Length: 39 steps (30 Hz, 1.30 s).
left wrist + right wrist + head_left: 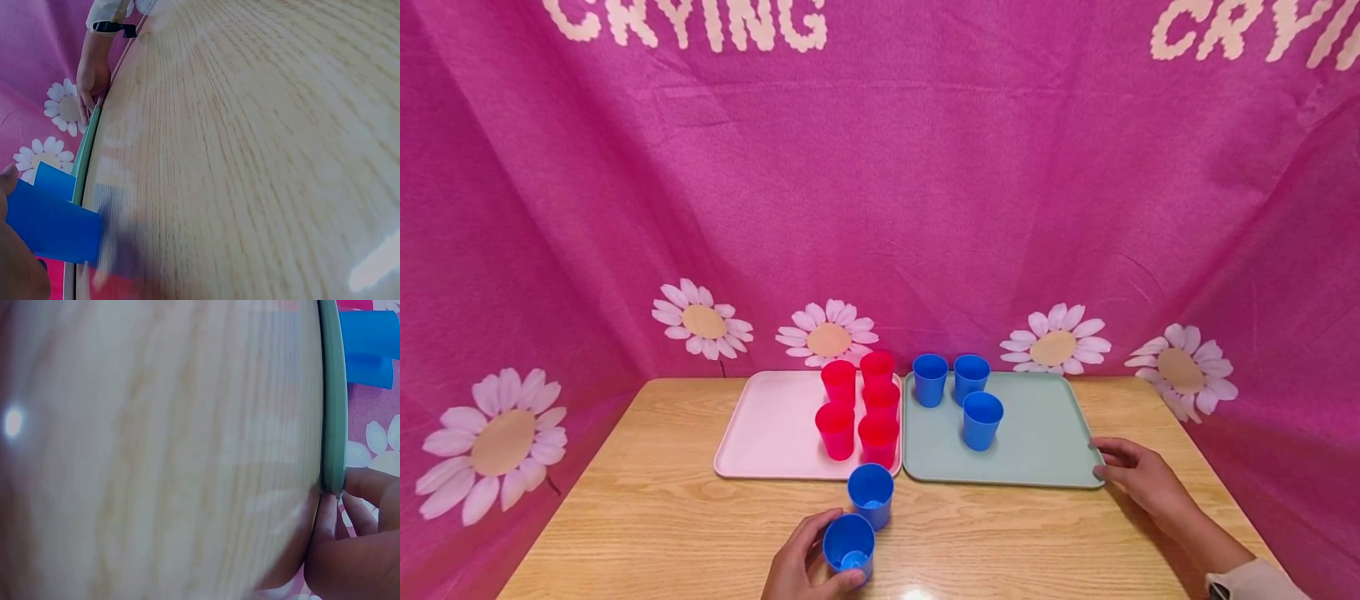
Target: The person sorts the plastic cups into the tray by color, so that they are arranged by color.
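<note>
Two trays sit side by side at mid-frame on the counter (647,533); the left tray (767,425) carries five cups, the right tray (1037,442) three; two cups (870,494) stand below them.

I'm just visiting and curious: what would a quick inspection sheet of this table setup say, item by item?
Surface: wooden table, light grain, glare spot near the front edge.
Job's things: two blue cups on the table, near cup and second cup just behind it; three blue cups upright on the green tray; five red cups upright on the pink tray.
Clutter: nothing seen.
Hands: left hand grips the near cup; right hand touches the green tray's front right corner.
Cables: nothing seen.
Surroundings: pink cloth with daisies and lettering behind and beside the table.
</note>
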{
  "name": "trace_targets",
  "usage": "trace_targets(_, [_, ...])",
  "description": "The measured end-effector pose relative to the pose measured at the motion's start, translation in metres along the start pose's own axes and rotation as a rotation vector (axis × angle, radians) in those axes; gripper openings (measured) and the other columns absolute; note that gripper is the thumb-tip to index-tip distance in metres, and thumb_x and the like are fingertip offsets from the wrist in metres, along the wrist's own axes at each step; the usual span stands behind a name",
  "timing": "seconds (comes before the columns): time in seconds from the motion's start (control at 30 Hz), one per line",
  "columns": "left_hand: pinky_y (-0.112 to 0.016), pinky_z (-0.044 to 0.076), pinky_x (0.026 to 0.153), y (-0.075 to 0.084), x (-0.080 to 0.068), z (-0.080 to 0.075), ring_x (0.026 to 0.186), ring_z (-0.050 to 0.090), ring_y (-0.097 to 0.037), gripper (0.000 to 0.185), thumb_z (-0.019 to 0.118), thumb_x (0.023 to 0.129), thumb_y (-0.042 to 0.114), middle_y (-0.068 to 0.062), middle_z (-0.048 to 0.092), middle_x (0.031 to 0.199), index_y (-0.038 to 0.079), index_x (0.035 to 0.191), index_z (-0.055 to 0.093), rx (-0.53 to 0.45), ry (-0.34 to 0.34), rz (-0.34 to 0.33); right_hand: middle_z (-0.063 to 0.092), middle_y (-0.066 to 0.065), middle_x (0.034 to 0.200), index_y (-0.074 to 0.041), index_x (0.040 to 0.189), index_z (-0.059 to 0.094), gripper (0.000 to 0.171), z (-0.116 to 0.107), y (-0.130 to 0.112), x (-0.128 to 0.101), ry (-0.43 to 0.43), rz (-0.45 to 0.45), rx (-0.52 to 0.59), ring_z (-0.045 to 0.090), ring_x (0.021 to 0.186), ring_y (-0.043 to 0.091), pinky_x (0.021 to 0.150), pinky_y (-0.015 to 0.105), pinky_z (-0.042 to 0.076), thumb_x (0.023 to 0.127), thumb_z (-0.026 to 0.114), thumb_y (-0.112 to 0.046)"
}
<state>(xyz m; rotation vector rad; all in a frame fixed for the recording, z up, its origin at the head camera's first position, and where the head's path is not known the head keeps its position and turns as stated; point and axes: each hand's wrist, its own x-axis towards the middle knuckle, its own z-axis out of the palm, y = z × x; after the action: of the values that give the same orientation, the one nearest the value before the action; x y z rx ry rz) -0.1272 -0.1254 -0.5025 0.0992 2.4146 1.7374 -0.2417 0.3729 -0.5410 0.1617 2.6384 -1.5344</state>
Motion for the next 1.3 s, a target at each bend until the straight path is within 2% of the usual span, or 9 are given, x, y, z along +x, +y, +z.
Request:
trace_targets(0.17, [-0.047,0.050,0.104,0.002,-0.002,0.001,0.130,0.055,-0.047,0.082,0.089,0.081,0.036,-0.022,0.058,0.138,-0.002,0.144,0.052,-0.048,-0.014,0.000,0.057,0.032,0.138,0.013,0.140,0.051,0.054,0.001,0.002,0.000,0.012,-0.028,0.006,0.055,0.094,-0.010,0.077,0.013,0.052,0.096,0.072,-0.009])
trace_targets(0.4, [-0.050,0.053,0.102,0.015,-0.007,0.008,0.127,0.058,-0.045,0.082,0.090,0.080,0.036,-0.022,0.057,0.140,0.002,0.145,0.052,-0.107,-0.041,-0.044,0.058,0.031,0.136,0.013,0.140,0.053,0.055,0.001,0.004,-0.001,0.016,-0.045,0.009,0.055,0.094,-0.009,0.077,0.014,0.052,0.095,0.073,-0.010])
trace_targets(0.47, [-0.051,0.053,0.101,0.019,-0.008,0.010,0.127,0.058,-0.047,0.081,0.089,0.081,0.036,-0.023,0.056,0.141,0.003,0.145,0.053,-0.106,-0.060,-0.034,0.058,0.031,0.136,0.012,0.140,0.053,0.055,0.002,0.004,-0.001,0.014,-0.044,0.013,0.056,0.094,-0.009,0.077,0.015,0.053,0.095,0.074,-0.011])
trace_targets(0.63, [-0.056,0.054,0.099,0.034,-0.006,0.019,0.129,0.054,-0.052,0.075,0.087,0.084,0.031,-0.026,0.052,0.146,0.007,0.146,0.053,-0.132,-0.109,-0.036,0.056,0.032,0.138,0.012,0.141,0.052,0.056,0.000,0.005,0.000,0.003,-0.036,0.013,0.055,0.094,-0.009,0.078,0.015,0.053,0.096,0.073,-0.013])
trace_targets(0.83, [-0.057,0.052,0.100,0.061,0.000,0.033,0.135,0.049,-0.053,0.071,0.086,0.085,0.029,-0.020,0.051,0.148,0.013,0.145,0.054,-0.150,-0.138,-0.045,0.054,0.032,0.140,0.012,0.142,0.050,0.057,0.000,0.005,-0.001,-0.003,-0.035,0.020,0.054,0.095,-0.009,0.078,0.014,0.053,0.097,0.072,-0.013])
trace_targets(1.0, [-0.055,0.045,0.108,0.086,0.009,0.044,0.142,0.042,-0.050,0.071,0.087,0.084,0.025,-0.014,0.048,0.152,0.018,0.146,0.053,-0.157,-0.137,-0.046,0.054,0.032,0.139,0.012,0.143,0.050,0.056,0.001,0.006,-0.001,-0.006,-0.032,0.016,0.054,0.095,-0.009,0.078,0.014,0.053,0.097,0.072,-0.014])
trace_targets(1.13, [-0.053,0.044,0.109,0.102,0.023,0.049,0.146,0.040,-0.045,0.069,0.084,0.087,0.021,-0.011,0.047,0.153,0.017,0.148,0.050,-0.192,-0.139,0.000,0.054,0.032,0.140,0.011,0.143,0.050,0.057,0.000,0.006,0.000,-0.008,-0.021,0.002,0.054,0.095,-0.008,0.078,0.014,0.052,0.097,0.072,-0.015])
trace_targets(1.3, [-0.051,0.045,0.109,0.117,0.046,0.054,0.146,0.041,-0.042,0.070,0.081,0.091,0.021,-0.011,0.046,0.153,0.014,0.151,0.045,-0.189,-0.091,0.073,0.052,0.033,0.142,0.011,0.143,0.050,0.057,-0.002,0.005,0.001,-0.012,-0.013,-0.006,0.054,0.096,-0.008,0.078,0.013,0.052,0.098,0.072,-0.015])
